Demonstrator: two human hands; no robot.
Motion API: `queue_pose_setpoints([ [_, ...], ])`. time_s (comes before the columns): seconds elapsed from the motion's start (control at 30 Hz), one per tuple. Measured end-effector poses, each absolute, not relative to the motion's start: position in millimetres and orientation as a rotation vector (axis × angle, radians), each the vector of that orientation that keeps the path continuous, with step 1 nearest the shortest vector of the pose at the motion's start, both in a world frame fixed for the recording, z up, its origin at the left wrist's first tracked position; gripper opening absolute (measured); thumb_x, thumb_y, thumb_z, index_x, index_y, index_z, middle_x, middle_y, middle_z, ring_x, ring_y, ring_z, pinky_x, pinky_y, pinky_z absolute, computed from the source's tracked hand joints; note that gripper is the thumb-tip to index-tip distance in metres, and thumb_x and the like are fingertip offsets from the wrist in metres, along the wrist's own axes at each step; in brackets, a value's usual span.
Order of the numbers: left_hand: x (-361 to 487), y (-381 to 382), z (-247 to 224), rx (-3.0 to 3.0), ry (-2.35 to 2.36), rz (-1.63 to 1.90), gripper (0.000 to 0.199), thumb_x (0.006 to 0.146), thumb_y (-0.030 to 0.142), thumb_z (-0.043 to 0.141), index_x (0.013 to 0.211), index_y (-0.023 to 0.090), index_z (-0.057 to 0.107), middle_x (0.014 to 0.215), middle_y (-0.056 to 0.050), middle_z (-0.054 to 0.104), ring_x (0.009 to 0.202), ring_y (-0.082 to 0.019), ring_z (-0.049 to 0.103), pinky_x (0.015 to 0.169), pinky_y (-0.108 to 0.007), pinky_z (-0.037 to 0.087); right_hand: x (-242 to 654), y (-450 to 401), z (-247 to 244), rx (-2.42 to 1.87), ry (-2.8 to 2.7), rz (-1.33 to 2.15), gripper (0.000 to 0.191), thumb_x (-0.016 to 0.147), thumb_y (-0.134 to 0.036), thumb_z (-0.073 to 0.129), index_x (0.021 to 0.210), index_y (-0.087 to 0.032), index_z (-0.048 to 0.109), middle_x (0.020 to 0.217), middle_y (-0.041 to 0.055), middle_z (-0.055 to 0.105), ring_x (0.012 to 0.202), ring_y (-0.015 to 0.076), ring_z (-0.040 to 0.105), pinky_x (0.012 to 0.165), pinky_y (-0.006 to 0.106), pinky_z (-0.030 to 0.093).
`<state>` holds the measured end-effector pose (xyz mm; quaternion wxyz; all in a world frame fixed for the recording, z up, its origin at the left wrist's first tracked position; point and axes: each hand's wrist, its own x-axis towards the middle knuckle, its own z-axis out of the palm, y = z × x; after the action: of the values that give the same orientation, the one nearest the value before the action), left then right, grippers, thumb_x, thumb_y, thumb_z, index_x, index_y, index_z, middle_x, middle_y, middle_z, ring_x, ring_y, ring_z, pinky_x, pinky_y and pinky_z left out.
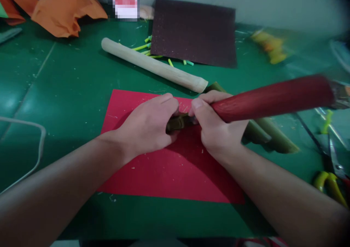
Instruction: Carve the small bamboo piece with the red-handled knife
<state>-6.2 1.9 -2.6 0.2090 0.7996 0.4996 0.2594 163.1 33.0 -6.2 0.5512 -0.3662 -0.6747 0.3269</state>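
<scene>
My left hand [151,123] is closed around a short olive-green piece of bamboo [176,124], held over a red sheet [169,174]. Close beside it, my right hand [218,126] grips a tool with a long, thick red handle [276,97]. That handle slants up to the right above the wrist. Its working end is mostly hidden between my hands, where a small greyish bit shows against the bamboo. Both thumbs lie near the bamboo piece. Behind and right of my right hand lie green bamboo pieces [273,135].
A pale peeled stick [153,64] lies beyond the sheet. Farther back are a dark board [194,33], yellow-green bits [143,47] and orange crumpled material [65,11]. Yellow-handled scissors [332,185] are at the right, a yellow object [270,46] behind. A white cord [41,145] lies left.
</scene>
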Motion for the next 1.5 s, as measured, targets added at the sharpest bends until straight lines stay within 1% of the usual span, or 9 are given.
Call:
queue_pose_setpoints([
  [0.13, -6.0, 1.5, -2.2, 2.209, 1.367, 0.744, 0.021, 0.078, 0.016, 0.07, 0.083, 0.019, 0.05, 0.083, 0.0, 0.052, 0.072, -0.015, 0.047, 0.06, -0.031, 0.035, 163.8, 33.1, -3.9, -0.888, -1.63, 0.808, 0.026, 0.084, -0.011, 0.067, 0.063, -0.024, 0.059, 0.059, -0.0035, 0.057, 0.051, 0.011, 0.052, 0.048, 0.029, 0.043],
  [0.27, -6.0, 2.0, -2.4, 2.217, 1.358, 0.755, 0.025, 0.076, 0.014, 0.07, 0.08, 0.02, 0.046, 0.081, 0.001, 0.049, 0.069, -0.014, 0.045, 0.057, -0.03, 0.032, 165.7, 30.9, -2.1, -0.843, -1.709, 0.8, 0.031, 0.082, -0.01, 0.065, 0.057, -0.024, 0.055, 0.055, -0.0039, 0.053, 0.049, 0.0101, 0.049, 0.047, 0.028, 0.041],
  [0.5, -6.3, 2.1, -3.1, 2.21, 1.384, 0.731, 0.025, 0.076, 0.017, 0.074, 0.082, 0.019, 0.049, 0.082, 0.001, 0.051, 0.07, -0.014, 0.047, 0.058, -0.03, 0.034, 166.2, 34.5, -4.3, -0.853, -1.667, 0.753, 0.028, 0.084, -0.01, 0.067, 0.061, -0.025, 0.059, 0.058, -0.0032, 0.056, 0.05, 0.0103, 0.05, 0.046, 0.029, 0.04],
  [0.67, -6.6, 1.9, -2.8, 2.21, 1.362, 0.768, 0.023, 0.077, 0.015, 0.07, 0.08, 0.019, 0.047, 0.081, 0.001, 0.05, 0.069, -0.013, 0.045, 0.057, -0.03, 0.032, 168.8, 33.3, -3.7, -0.811, -1.764, 0.789, 0.032, 0.084, -0.009, 0.065, 0.058, -0.024, 0.053, 0.054, -0.0039, 0.052, 0.048, 0.0104, 0.048, 0.045, 0.029, 0.038],
  [0.9, -7.3, 1.7, -2.3, 2.209, 1.4, 0.708, 0.019, 0.076, 0.017, 0.071, 0.083, 0.018, 0.053, 0.084, 0.0, 0.054, 0.072, -0.015, 0.048, 0.058, -0.031, 0.035, 167.8, 37.0, -5.0, -0.844, -1.688, 0.768, 0.028, 0.085, -0.011, 0.066, 0.06, -0.025, 0.06, 0.059, -0.0024, 0.057, 0.049, 0.0108, 0.049, 0.046, 0.029, 0.038],
  [1.1, -7.8, 1.7, -3.4, 2.233, 1.371, 0.758, 0.02, 0.077, 0.015, 0.071, 0.082, 0.018, 0.052, 0.084, 0.0, 0.053, 0.072, -0.014, 0.047, 0.058, -0.031, 0.034, 168.7, 34.3, -0.6, -0.836, -1.757, 0.84, 0.033, 0.083, -0.011, 0.062, 0.053, -0.022, 0.054, 0.052, -0.003, 0.05, 0.049, 0.0098, 0.045, 0.046, 0.027, 0.036],
  [1.3, -7.8, 1.3, -3.7, 2.227, 1.39, 0.736, 0.017, 0.078, 0.016, 0.07, 0.084, 0.017, 0.055, 0.085, -0.001, 0.054, 0.073, -0.015, 0.048, 0.058, -0.031, 0.035, 165.8, 34.7, -1.5, -0.911, -1.622, 0.84, 0.024, 0.082, -0.015, 0.066, 0.06, -0.023, 0.061, 0.058, -0.0024, 0.056, 0.051, 0.0109, 0.049, 0.049, 0.029, 0.04],
  [1.37, -7.8, 1.1, -3.5, 2.229, 1.38, 0.751, 0.017, 0.077, 0.016, 0.07, 0.085, 0.017, 0.055, 0.085, -0.001, 0.055, 0.073, -0.015, 0.048, 0.059, -0.031, 0.035, 165.5, 34.4, -1.7, -0.883, -1.648, 0.849, 0.025, 0.083, -0.014, 0.066, 0.06, -0.024, 0.061, 0.058, -0.0028, 0.056, 0.05, 0.0105, 0.048, 0.048, 0.029, 0.039],
  [1.5, -8.0, 1.0, -3.5, 2.236, 1.369, 0.754, 0.017, 0.078, 0.016, 0.07, 0.085, 0.018, 0.054, 0.086, -0.001, 0.056, 0.073, -0.015, 0.048, 0.059, -0.03, 0.035, 167.7, 33.8, -1.8, -0.851, -1.723, 0.839, 0.033, 0.084, -0.011, 0.062, 0.054, -0.023, 0.055, 0.053, -0.003, 0.05, 0.048, 0.0101, 0.045, 0.046, 0.028, 0.037],
])
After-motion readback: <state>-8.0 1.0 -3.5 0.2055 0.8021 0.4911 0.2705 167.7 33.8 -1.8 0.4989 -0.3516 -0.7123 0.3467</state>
